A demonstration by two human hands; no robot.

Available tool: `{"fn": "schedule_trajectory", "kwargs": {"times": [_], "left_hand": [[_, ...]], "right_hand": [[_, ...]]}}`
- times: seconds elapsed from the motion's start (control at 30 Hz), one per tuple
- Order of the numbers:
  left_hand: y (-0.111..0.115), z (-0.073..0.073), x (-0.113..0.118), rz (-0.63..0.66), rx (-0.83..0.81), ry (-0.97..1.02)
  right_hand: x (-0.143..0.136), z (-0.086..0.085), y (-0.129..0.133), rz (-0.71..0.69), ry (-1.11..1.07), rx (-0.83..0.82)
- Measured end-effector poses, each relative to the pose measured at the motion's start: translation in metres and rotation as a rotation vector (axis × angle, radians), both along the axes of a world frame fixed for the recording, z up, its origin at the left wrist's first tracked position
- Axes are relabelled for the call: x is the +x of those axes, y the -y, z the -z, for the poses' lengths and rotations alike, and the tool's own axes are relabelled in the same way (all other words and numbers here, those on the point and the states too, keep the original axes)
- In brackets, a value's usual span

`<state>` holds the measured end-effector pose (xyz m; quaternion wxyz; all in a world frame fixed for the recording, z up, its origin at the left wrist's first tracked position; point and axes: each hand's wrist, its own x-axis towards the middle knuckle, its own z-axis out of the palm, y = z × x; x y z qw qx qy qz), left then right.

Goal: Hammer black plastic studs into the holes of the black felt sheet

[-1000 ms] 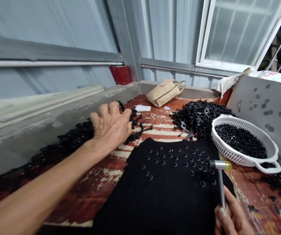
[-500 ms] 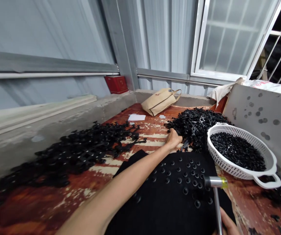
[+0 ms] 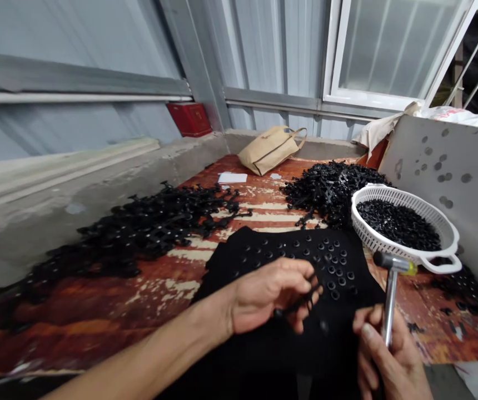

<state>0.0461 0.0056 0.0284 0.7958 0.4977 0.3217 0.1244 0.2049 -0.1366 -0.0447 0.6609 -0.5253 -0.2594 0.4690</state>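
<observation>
My left hand (image 3: pixel 270 294) is over the black cloth (image 3: pixel 339 319), its fingers curled round a thin black plastic piece (image 3: pixel 314 290) that shows partly between them. Small round black parts with ring-like tops (image 3: pixel 334 271) are spread over the cloth's far half. At the right, my right hand (image 3: pixel 391 353) grips a small mallet (image 3: pixel 389 300) by its metal handle. The mallet's head, with one black end and one yellow end, is held up above the cloth's right edge.
A pile of black plastic pieces (image 3: pixel 330 191) lies at the back. Beside it stands a white basket (image 3: pixel 372 241) of small black parts. More black pieces (image 3: pixel 151 230) stretch along the left ledge. A beige bag (image 3: pixel 270 150) and white paper (image 3: pixel 233 178) lie farther back.
My left hand has come back from the far pile to above the cloth, now holding a black plastic piece. My right hand has risen into view with the mallet, shifting slightly right.
</observation>
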Motion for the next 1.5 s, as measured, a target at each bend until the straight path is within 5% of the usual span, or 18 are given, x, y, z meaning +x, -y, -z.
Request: {"fn": "schedule_trajectory", "kwargs": {"times": [0.17,0.27,0.4,0.53,0.7,0.87,1.2,1.5], "left_hand": [[0.041,0.039,0.009,0.269,-0.374,0.104],[0.048,0.049,0.009,0.339,-0.425,0.094],[0.047,0.038,-0.004,0.139,-0.223,0.017],[0.044,0.031,-0.014,0.126,-0.209,0.074],[0.060,0.043,0.002,-0.016,-0.321,0.163],[0.057,0.034,0.015,-0.243,-0.173,0.025],[0.024,0.030,0.017,-0.353,-0.166,-0.164],[0.026,0.029,0.031,-0.450,-0.058,-0.234]], "right_hand": [[-0.007,-0.012,0.001,-0.122,0.128,0.043],[-0.009,-0.008,0.005,-0.201,0.157,0.054],[-0.001,-0.006,0.007,-0.178,0.248,-0.032],[0.007,-0.009,0.004,-0.169,0.269,-0.067],[-0.003,-0.017,-0.001,-0.140,0.279,-0.066],[0.001,-0.020,-0.002,-0.142,0.314,-0.071],[0.005,-0.015,0.027,0.094,0.162,-0.143],[0.011,-0.005,0.035,0.058,0.099,-0.204]]}}
